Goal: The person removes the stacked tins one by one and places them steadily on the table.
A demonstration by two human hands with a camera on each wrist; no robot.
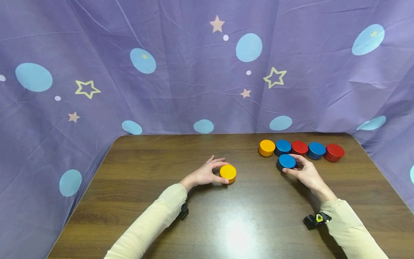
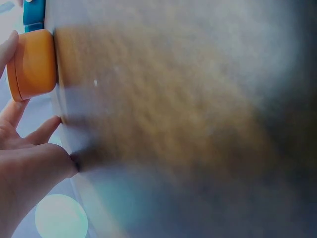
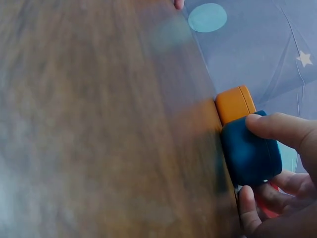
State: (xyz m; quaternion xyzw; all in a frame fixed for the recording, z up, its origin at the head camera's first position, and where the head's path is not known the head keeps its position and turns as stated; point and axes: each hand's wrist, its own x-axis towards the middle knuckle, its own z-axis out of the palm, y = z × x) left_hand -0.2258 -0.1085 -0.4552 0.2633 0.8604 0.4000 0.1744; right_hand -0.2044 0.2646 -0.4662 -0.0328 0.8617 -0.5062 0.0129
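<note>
My left hand (image 1: 207,173) pinches a round yellow tin (image 1: 228,173) between thumb and fingers near the middle of the table. In the left wrist view that tin (image 2: 35,64) looks orange and stands on the tabletop. Further right, my right hand (image 1: 305,172) holds a round blue tin (image 1: 286,162), thumb on the near side. The right wrist view shows this blue tin (image 3: 250,149) against the wood, with an orange-looking tin (image 3: 235,105) behind it. A row at the back right holds a yellow tin (image 1: 266,148), blue tins (image 1: 283,147) (image 1: 316,150) and red tins (image 1: 299,147) (image 1: 334,152).
The brown wooden table (image 1: 145,158) reaches back to a purple curtain (image 1: 181,90) printed with stars and blue ovals. Black wrist cameras (image 1: 183,211) (image 1: 312,221) are strapped below both sleeves. Glare lies on the near middle of the tabletop.
</note>
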